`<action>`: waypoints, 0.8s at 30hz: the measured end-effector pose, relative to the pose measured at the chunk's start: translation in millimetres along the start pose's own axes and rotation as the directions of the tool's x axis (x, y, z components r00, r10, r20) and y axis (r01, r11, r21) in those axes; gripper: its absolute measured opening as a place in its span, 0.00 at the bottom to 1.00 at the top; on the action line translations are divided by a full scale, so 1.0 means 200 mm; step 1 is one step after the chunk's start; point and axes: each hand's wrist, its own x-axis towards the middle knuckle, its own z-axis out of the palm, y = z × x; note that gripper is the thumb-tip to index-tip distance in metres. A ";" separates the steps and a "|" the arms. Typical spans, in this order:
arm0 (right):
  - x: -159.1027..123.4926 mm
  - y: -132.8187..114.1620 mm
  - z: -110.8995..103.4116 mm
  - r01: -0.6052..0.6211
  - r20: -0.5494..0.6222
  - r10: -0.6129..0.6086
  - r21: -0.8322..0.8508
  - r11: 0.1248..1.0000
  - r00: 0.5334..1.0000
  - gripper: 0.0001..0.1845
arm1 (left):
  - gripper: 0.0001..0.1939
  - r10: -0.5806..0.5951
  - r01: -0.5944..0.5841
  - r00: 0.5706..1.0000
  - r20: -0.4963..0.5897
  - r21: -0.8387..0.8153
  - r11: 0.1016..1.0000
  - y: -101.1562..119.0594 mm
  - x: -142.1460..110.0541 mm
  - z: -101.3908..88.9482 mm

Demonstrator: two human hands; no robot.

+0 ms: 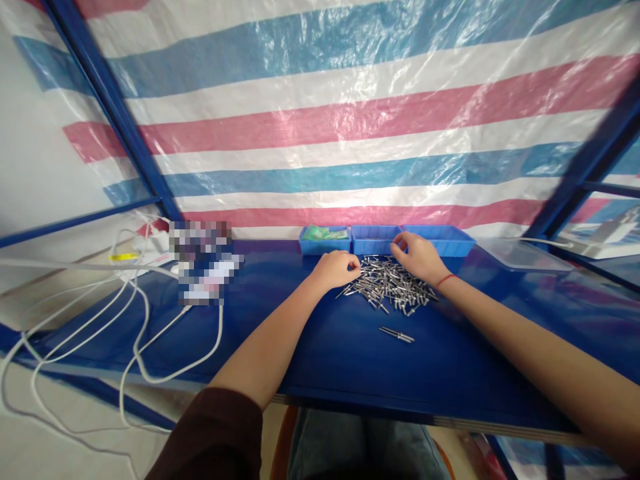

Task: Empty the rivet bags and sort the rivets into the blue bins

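Note:
A pile of silver blind rivets [393, 283] is heaped on the blue tabletop. At the pile's left edge, my left hand [337, 269] is closed, its thumb and forefinger curled together in a pinch. Whatever it may hold is too small to make out. My right hand [420, 257] hovers at the pile's back right, in front of the middle blue bin [373, 243]. Its thumb and forefinger are bent into a ring, fingertips close together, and anything between them cannot be made out. A few rivets [397, 334] lie apart, nearer the table's front edge.
The left blue bin [325, 247] contains green and whitish packets. A right blue bin [445, 241] adjoins the middle one. Behind it to the right lies a clear plastic lid [523, 255]. White cables [145, 333] loop across the left side. A striped sheet [350, 133] hangs behind.

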 end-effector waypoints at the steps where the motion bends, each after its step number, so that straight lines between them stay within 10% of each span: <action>1: -0.03 0.00 -0.01 0.005 0.016 -0.005 0.034 0.999 1.000 0.09 | 0.09 0.016 -0.016 1.000 0.001 0.001 1.000 0.01 0.00 0.00; 24: -0.12 -0.17 -0.17 0.120 0.110 -0.156 0.282 0.952 0.982 0.08 | 0.10 -0.011 -0.012 0.976 0.216 0.108 0.994 0.03 0.00 -0.03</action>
